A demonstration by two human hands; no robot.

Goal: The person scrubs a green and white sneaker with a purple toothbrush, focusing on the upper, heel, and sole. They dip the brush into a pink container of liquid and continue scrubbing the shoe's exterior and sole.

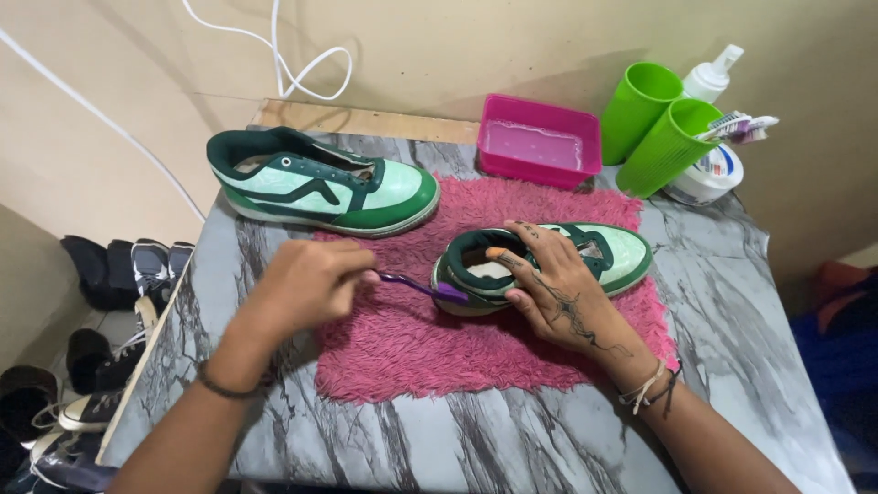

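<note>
The green sneaker under the hands lies on its side on a shaggy pink towel, heel toward the person, in the middle of a marble-patterned table. The step in hand looks like scrubbing the heel end of the shoe with a brush.

From the left: a heap of dark shoes sits on the floor beside the table. The left hand is closed around the handle of a purple toothbrush, fingers curled tight, and the brush head touches the shoe's heel rim. A second green sneaker stands upright at the far edge of the towel, apart from both hands. The right hand steadies the worked shoe: its fingers are spread and bent over the collar, the thumb hooked at the opening, so the shoe sits pinned beneath the palm with the toe pointing away to the right.

Further right at the back stand a pink basin with water, two green cups, one holding more brushes, a white pump bottle and a white tub.

Any further stroke would call for short, firm passes along the heel while the right hand keeps the shoe from sliding on the pile.
</note>
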